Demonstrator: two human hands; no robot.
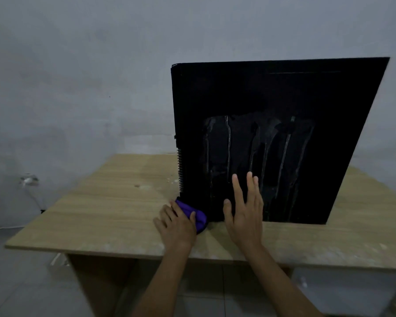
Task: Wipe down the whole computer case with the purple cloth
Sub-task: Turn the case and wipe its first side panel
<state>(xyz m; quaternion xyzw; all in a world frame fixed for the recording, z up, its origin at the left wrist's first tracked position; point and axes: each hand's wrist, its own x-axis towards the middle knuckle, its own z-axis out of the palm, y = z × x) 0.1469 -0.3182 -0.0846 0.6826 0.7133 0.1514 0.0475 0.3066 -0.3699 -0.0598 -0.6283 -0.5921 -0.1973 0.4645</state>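
On a light wooden desk (105,202) set against a plain grey wall (78,76), a black computer case (272,99) stands upright, its broad side panel facing the camera and its near bottom edge close to the desk's front. The desktop shows pale grain with a few small marks and specks, and its front edge looks scuffed. Below it the floor is tiled in grey. Low on the wall at the left sits a small white fitting (29,179) with a thin cable (36,200) trailing down from it.

The case is a flat-sided box with sharp corners. Its panel is smooth and dark, and the lower half carries a wet-looking patch with several pale streaks running downward. A row of fine ridged slots lines the left edge near the bottom.

The left hand (176,223) lies on the desk at the case's lower left corner, fingers curled over the purple cloth (196,215), which is bunched into a soft wad and pressed against that corner where the case meets the desk. The right hand (245,209) is flat against the lower part of the side panel, fingers straight and spread, thumb out to the left, holding nothing.
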